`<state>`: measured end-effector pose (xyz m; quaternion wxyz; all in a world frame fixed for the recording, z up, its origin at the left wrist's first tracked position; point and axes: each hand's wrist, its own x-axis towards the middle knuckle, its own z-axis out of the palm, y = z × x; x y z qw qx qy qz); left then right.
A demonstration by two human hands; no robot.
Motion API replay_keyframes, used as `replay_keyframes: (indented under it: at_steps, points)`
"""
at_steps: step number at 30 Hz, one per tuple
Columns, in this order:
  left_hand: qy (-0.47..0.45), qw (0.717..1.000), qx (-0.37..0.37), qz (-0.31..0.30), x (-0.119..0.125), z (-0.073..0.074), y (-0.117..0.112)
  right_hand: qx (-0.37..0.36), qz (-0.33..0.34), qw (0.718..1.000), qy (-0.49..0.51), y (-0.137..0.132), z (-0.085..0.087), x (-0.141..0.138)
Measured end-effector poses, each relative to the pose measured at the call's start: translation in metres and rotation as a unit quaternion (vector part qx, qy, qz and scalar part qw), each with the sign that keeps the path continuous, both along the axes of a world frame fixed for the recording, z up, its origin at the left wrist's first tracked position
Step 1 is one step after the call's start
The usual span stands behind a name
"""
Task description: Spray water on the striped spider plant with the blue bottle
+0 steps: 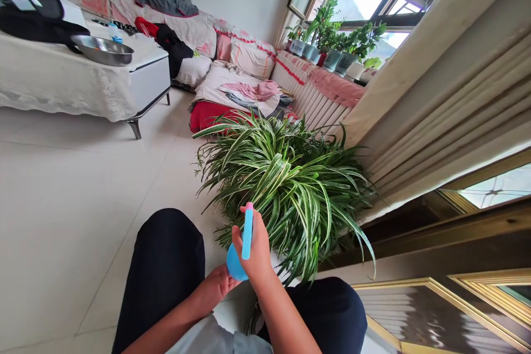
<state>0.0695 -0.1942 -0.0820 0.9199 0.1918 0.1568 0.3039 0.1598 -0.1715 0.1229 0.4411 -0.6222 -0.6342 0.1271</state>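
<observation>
My right hand [254, 244] grips the upright stem of a blue spray bottle [247, 231], which has a pink tip. My left hand [214, 289] cups the underside of the bottle's round blue body [233, 263]. Both hands are just in front of a large variegated spider plant [286, 193], and its green-and-white leaves arch close to my right hand. The plant's pot is hidden by the leaves. My knees, in dark trousers [168, 265], show on either side of my hands.
Pale floor tiles [83, 204] spread to the left. Beyond stand a cloth-covered low table [62, 74] with a steel basin [103, 50], a cluttered sofa [236, 61], a white radiator [319, 91] and potted plants [332, 38] on the windowsill. A beige curtain [435, 116] hangs right.
</observation>
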Motion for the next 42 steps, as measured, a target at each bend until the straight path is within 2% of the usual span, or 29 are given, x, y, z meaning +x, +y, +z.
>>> replay_keyframes:
  at_steps: [4,9,14,22,29,35,42]
  points:
    - [0.02,0.999,0.006,0.038,0.0,-0.004,0.0,-0.017,0.013,1.0,-0.013,0.012,-0.003,-0.003]
    - [0.03,0.999,0.006,0.042,-0.001,-0.008,-0.003,-0.044,-0.052,0.998,0.002,0.027,-0.021,0.009]
    - [0.032,0.999,-0.002,0.04,0.0,-0.009,-0.005,-0.062,-0.08,0.995,0.011,0.035,-0.034,0.02]
    - [0.023,0.998,-0.025,0.053,0.002,-0.014,-0.003,-0.077,-0.09,0.993,0.02,0.044,-0.036,0.012]
    - [0.02,0.997,-0.052,0.055,0.005,-0.021,-0.001,-0.081,-0.066,0.994,0.042,0.043,-0.039,0.008]
    - [0.019,0.997,-0.05,0.054,0.005,-0.017,0.001,-0.083,-0.078,0.991,0.077,0.055,-0.043,0.012]
    - [0.012,0.997,-0.029,0.069,0.003,-0.005,0.001,-0.084,-0.096,0.987,0.1,0.074,-0.043,0.026]
